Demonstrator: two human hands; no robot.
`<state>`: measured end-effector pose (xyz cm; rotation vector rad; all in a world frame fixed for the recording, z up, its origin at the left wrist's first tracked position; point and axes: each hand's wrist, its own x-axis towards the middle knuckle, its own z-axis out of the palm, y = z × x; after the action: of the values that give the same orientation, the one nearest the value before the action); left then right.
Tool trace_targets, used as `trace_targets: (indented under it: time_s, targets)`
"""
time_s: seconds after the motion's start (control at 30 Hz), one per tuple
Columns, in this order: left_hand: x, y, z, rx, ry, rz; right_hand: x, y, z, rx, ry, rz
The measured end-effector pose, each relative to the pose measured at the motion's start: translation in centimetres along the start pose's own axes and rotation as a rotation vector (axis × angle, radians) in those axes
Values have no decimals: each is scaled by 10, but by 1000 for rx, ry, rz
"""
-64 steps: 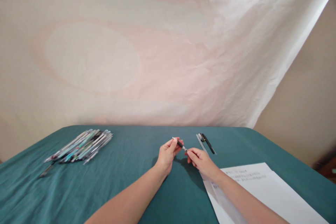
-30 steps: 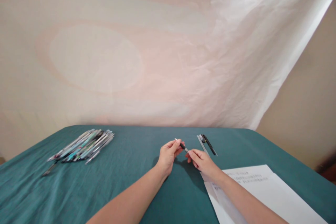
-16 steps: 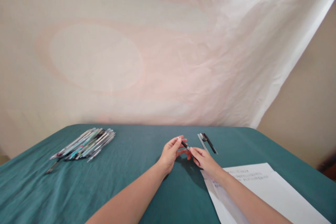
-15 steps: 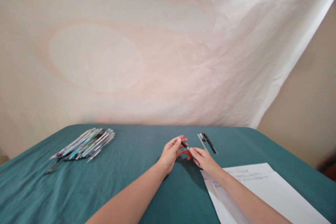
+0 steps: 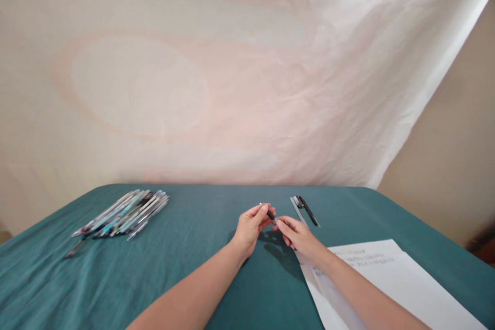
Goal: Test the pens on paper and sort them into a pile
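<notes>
Both hands meet over the middle of the table around one dark pen (image 5: 271, 214), held slanting down to the right. My left hand (image 5: 250, 224) is closed on its upper end, thumb on top, with a small pale tip poking out above the fingers. At the lower end, the fingertips of my right hand (image 5: 296, 234) pinch the pen's light or clear part. Fingers hide much of the pen, so I cannot tell whether it is one piece or separated.
A pile of many pens (image 5: 124, 214) lies on the green tablecloth (image 5: 185, 268) at the left. Beyond my right hand are several black and clear pens (image 5: 307, 210). White paper sheets (image 5: 402, 289) with handwriting lie under my right forearm. A pale sheet (image 5: 240, 72) hangs behind the table.
My left fingers have curled in more around the pen, and my right fingertips have shifted slightly left and closer to them. Less of the pen shows between the hands.
</notes>
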<state>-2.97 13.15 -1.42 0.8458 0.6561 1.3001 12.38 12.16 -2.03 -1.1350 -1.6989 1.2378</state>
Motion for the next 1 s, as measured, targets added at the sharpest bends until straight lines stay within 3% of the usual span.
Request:
trace_targets:
  time_s: [0.33,0.6,0.8,1.0]
  targets:
    - [0,0,1,9,42,-2,1,5,1,-18,66,-42]
    - [0,-1,1,34,54,36,0,-2,2,-4,-42,-28]
    - [-1,-1,3,87,71,54,2,9,4,11,37,-36]
    - [-5,3,5,103,-91,0,1,6,2,53,38,-22]
